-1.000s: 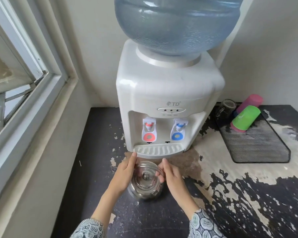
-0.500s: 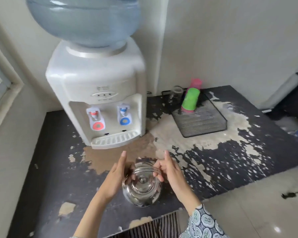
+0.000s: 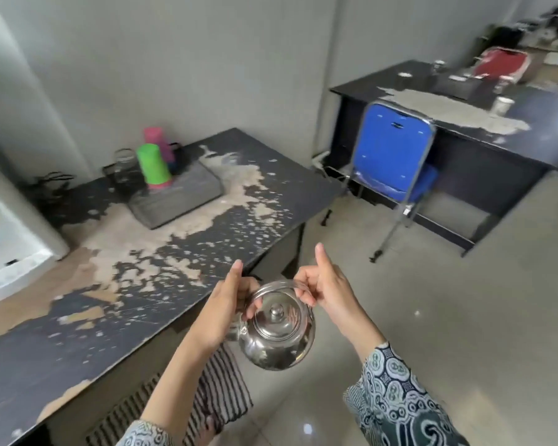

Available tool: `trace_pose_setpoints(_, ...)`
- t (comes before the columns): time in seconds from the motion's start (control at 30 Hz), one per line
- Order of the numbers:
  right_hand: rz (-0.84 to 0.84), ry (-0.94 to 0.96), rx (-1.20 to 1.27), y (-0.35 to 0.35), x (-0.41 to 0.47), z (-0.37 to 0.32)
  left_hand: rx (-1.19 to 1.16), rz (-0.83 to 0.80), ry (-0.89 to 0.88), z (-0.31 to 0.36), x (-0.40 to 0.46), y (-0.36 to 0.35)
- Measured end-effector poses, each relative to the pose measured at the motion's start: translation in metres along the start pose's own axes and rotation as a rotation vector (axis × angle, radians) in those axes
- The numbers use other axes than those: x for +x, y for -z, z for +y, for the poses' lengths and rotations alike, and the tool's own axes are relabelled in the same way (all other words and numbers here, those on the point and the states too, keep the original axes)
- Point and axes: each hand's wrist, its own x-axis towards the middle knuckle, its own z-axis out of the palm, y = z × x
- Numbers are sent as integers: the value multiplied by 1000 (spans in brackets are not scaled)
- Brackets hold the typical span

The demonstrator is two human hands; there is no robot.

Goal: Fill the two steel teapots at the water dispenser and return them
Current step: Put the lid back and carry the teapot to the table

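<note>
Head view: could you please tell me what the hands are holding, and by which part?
Both hands, left and right, hold the shiny steel teapot by its arched handle.

The teapot (image 3: 277, 329) hangs off the near table's (image 3: 78, 317) front edge, between the left hand (image 3: 226, 304) and right hand (image 3: 326, 291). The water dispenser (image 3: 10, 239) stands on that table at far left, the cups (image 3: 153, 162) behind on a tray (image 3: 178, 197). A chair (image 3: 392, 149) fronts the far desk (image 3: 464, 130), right.
</note>
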Motion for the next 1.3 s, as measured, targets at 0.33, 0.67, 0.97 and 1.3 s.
trace_pose_setpoints(0.33, 439, -21, -60, 183, -52, 5, -19, -398, -22, 46, 105, -171)
trace_pose_setpoints(0.67, 645, -54, 79, 367, -2, 4, -12, -623, -28, 80, 270, -323)
trace_pose_setpoints(0.97, 794, -103, 100, 535, 80, -14, 148, -650, -100, 133, 431, -445)
trace_pose_setpoints(1.3, 740, -93, 137, 722, 132, -2, 128, -686, -120, 167, 572, -594)
